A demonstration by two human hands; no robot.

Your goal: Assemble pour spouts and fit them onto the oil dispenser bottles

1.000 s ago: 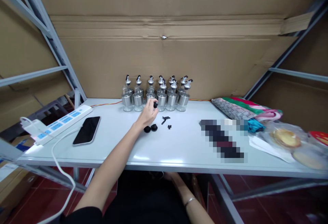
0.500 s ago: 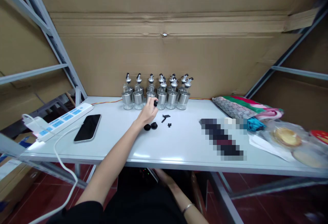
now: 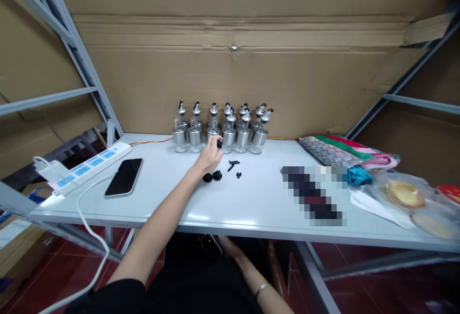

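My left hand [image 3: 208,156] reaches over the table, its fingers pinched on a small black part [image 3: 219,144] whose shape is mostly hidden. Right behind it stand two rows of glass bottles with steel sleeves [image 3: 228,137]; several carry metal pour spouts [image 3: 246,116] with black flip tips. The front bottles at the left have bare necks. Nearer to me lie two round black caps [image 3: 217,175], thin black pieces [image 3: 233,164] and tiny black bits [image 3: 239,175]. Below the table edge is my right hand [image 3: 224,244], beside a device with small lights [image 3: 205,240]; its fingers are hidden.
A phone [image 3: 124,177] and a white power strip [image 3: 91,165] with a cable lie at the left. At the right are a blurred-out item, a patterned cloth bag [image 3: 345,151] and bagged food [image 3: 404,193]. Cardboard [image 3: 230,79] stands behind the bottles.
The view has shifted slightly. My left hand stays in front of the bottles with the black part, almost unmoved. My right hand remains below the table.
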